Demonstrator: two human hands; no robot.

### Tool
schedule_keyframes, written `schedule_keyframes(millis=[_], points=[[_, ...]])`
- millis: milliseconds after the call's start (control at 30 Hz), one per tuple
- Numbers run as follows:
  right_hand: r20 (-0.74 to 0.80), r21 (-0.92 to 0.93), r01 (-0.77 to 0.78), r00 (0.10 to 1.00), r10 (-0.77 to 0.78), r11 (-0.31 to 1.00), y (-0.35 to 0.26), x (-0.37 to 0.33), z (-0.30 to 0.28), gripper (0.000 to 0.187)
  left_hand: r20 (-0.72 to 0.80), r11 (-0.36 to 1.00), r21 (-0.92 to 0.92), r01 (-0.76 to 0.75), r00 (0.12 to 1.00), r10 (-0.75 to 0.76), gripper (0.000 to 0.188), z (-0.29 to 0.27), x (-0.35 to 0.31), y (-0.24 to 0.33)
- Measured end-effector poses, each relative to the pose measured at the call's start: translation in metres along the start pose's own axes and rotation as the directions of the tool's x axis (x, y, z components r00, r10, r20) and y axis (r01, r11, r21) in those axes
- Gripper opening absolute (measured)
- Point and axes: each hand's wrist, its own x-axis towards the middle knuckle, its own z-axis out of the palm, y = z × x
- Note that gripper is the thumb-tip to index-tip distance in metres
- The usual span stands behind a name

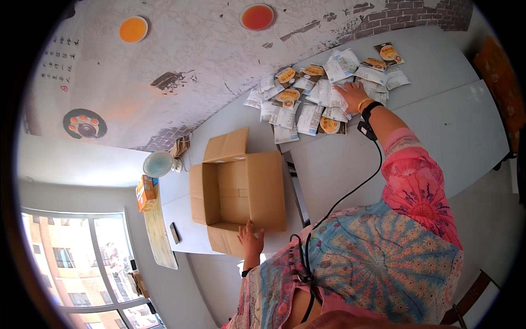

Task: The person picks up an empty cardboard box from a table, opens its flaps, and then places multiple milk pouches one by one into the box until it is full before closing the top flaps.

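Note:
An open cardboard box (266, 189) stands on the table with its flaps folded outward, and its visible inside is bare brown cardboard. My left hand (251, 241) rests against the near edge of the box by a flap, fingers apart. Farther right, a loose heap of white packets (310, 119) and dark packets with a yellow round picture (331, 125) lies along the back of the table. My right hand (352, 98) reaches over the heap with fingers stretched out on a white packet; I see no grip closed around it.
A round, glassy-topped fan-like object (158, 164) stands left of the box. Near it are an orange carton (146, 193) and a dark phone-like slab (175, 233). A black cable (350, 192) runs from my right wrist to my waist. A gap (296, 183) separates the table parts.

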Motion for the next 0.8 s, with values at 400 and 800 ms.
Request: schedule_keyframes(millis=[400,800], points=[[-0.227,0.083,-0.031,0.973,0.049,0.996,-0.029,-0.056,0.035,0.086,-0.024,0.992,0.013,-0.122,0.992,0.123,0.069,-0.002,0.004,-0.008],[0.354,0.858,-0.413,0.906,0.232,0.306,-0.110,-0.167,0.032,0.072,-0.253,0.925,-0.201,-0.322,0.929,0.269,0.066,-0.019,0.030,-0.048]])
